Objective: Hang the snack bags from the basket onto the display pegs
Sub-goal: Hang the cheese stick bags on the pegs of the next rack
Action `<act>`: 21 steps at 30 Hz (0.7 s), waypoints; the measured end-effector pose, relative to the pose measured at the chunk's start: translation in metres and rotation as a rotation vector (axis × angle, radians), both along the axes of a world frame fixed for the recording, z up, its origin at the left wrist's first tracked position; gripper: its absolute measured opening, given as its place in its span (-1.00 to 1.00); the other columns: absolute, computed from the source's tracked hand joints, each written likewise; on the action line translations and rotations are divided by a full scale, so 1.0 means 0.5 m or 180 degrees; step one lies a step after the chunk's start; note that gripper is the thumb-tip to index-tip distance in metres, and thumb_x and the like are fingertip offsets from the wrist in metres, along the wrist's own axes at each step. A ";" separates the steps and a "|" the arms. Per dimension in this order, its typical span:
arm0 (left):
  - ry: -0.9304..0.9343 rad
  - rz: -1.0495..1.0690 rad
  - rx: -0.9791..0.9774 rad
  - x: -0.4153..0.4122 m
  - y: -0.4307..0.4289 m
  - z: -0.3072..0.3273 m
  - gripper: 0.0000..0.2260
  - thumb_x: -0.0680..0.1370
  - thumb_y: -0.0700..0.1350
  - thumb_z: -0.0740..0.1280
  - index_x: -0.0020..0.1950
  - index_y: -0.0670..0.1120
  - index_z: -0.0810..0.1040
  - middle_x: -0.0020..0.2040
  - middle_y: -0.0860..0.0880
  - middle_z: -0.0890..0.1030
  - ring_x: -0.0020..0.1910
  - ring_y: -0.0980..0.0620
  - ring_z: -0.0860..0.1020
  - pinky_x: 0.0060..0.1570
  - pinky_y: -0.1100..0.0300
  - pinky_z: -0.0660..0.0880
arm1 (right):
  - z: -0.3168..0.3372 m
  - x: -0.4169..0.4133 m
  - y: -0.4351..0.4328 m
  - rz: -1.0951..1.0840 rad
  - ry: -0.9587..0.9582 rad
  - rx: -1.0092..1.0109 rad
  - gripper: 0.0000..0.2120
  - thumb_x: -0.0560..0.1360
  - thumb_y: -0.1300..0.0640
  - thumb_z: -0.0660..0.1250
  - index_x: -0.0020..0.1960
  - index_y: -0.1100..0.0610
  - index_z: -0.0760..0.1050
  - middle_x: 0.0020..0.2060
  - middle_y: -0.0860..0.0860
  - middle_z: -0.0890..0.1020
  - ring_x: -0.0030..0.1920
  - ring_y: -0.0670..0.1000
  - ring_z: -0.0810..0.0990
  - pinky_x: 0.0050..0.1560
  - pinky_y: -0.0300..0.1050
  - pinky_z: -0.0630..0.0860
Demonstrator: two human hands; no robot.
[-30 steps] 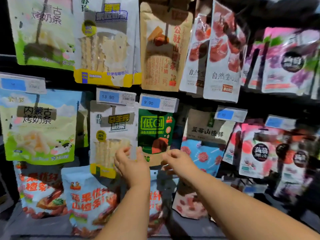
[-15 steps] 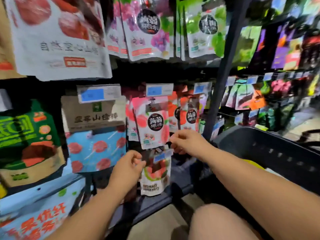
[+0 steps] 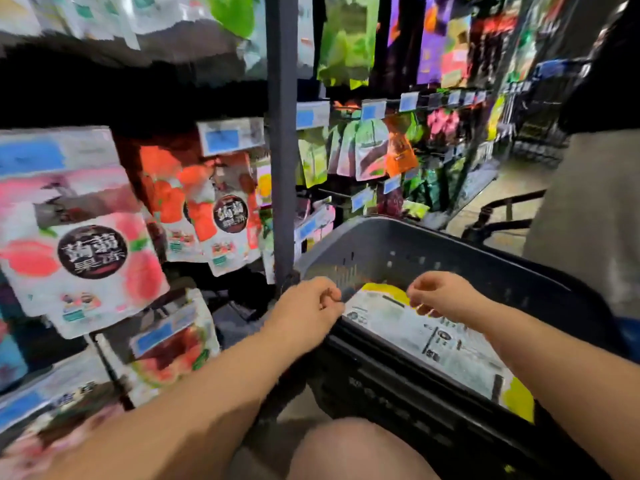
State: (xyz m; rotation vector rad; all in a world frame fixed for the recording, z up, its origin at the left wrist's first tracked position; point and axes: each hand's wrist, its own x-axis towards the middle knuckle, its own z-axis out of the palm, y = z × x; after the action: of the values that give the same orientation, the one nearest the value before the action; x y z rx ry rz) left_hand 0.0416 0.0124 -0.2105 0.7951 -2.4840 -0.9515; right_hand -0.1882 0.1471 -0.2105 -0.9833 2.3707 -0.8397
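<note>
Two bare hands hover over the dark basket (image 3: 485, 258) beside the snack display: your left hand (image 3: 306, 306) sits at the basket's near-left rim, fingers curled tight into the palm and holding nothing. Your right hand (image 3: 445, 296) hangs loosely bent and empty over a white-and-yellow snack bag (image 3: 426, 337) lying flat inside the basket. Whether your right fingertips touch that bag cannot be told, and pink bags (image 3: 86, 244) hang left of a grey post (image 3: 282, 168).
</note>
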 end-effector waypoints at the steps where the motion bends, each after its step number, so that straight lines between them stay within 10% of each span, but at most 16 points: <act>1: -0.0046 -0.0042 -0.0130 -0.029 0.001 -0.003 -0.91 0.53 -0.05 0.37 -0.11 0.10 0.48 -0.18 0.09 0.57 -0.12 0.02 0.53 -0.05 0.13 0.48 | -0.015 -0.023 0.005 0.0054 0.0054 0.0180 -0.93 0.55 0.15 0.38 -0.11 0.11 0.59 -0.21 0.05 0.70 -0.22 0.03 0.67 -0.17 -0.09 0.58; 10: -0.1341 -0.0072 -0.1094 -0.160 -0.003 -0.040 -0.71 0.58 0.30 0.12 -0.03 0.14 0.47 -0.01 0.07 0.63 0.05 -0.03 0.57 -0.15 0.12 0.35 | -0.134 -0.136 0.072 0.0926 0.0559 0.2097 -0.63 0.43 -0.24 0.41 0.13 -0.09 0.47 0.06 -0.08 0.54 0.04 -0.02 0.54 0.06 -0.14 0.50; 14: -0.1691 -0.0127 -0.1175 -0.170 -0.005 -0.035 -0.63 0.59 0.33 0.05 0.01 0.13 0.51 -0.10 0.09 0.59 -0.04 0.01 0.55 -0.21 0.15 0.37 | -0.169 -0.120 0.070 0.0992 0.0768 0.2359 -0.17 0.23 -0.46 0.45 0.32 -0.03 0.34 0.23 0.03 0.38 0.24 0.12 0.44 0.24 0.04 0.46; 21: -0.1888 -0.0145 -0.1310 -0.175 -0.005 -0.033 -0.61 0.60 0.31 0.02 -0.01 0.11 0.51 -0.17 0.10 0.53 -0.09 0.00 0.51 -0.19 0.13 0.38 | -0.174 -0.107 0.043 0.0941 0.0680 0.2290 -0.07 0.19 -0.42 0.52 0.38 -0.03 0.26 0.24 0.08 0.38 0.20 0.16 0.46 0.20 0.07 0.47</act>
State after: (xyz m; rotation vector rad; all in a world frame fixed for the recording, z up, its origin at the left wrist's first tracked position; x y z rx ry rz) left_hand -0.0460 0.0098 -0.2271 0.9810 -3.0546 -0.1945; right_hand -0.2419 0.1688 -0.2976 -1.0855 2.3213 0.2393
